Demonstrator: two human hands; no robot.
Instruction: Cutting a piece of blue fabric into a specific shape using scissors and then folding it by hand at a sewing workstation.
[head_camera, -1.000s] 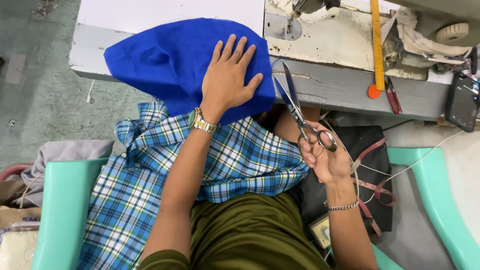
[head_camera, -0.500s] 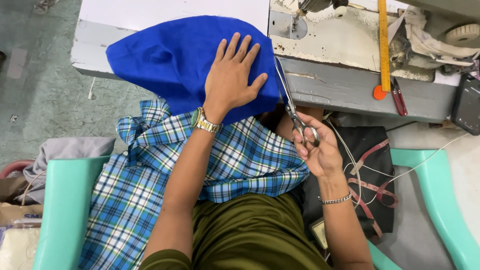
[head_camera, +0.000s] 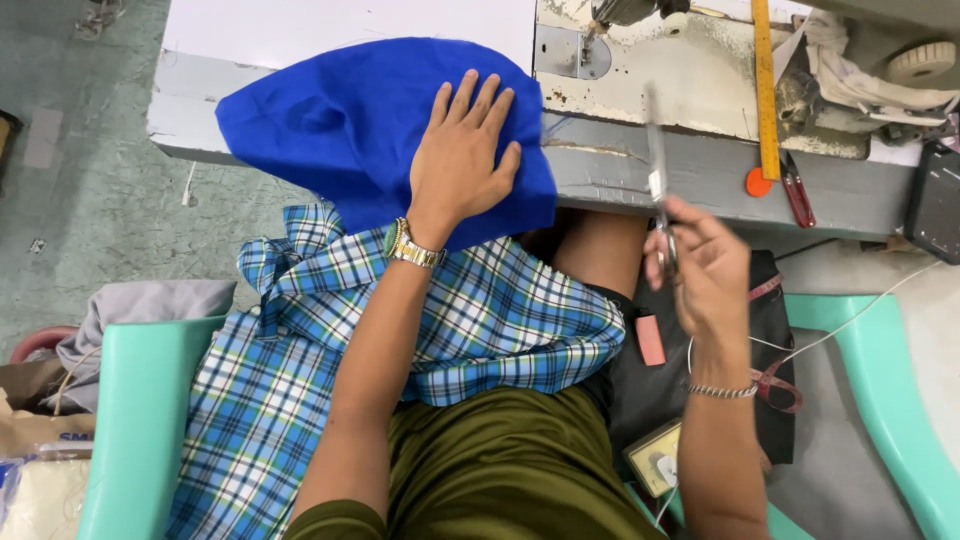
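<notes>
Bright blue cloth (head_camera: 350, 130) lies bunched over the front edge of the worn grey sewing table (head_camera: 700, 185), spilling down toward a blue checked fabric (head_camera: 330, 330) on the person's lap. The left hand (head_camera: 462, 160) rests flat on it, fingers spread. To the right, the right hand (head_camera: 705, 275) is curled around metal scissors (head_camera: 658, 190), blades pointing up and blurred, clear of the cloth.
</notes>
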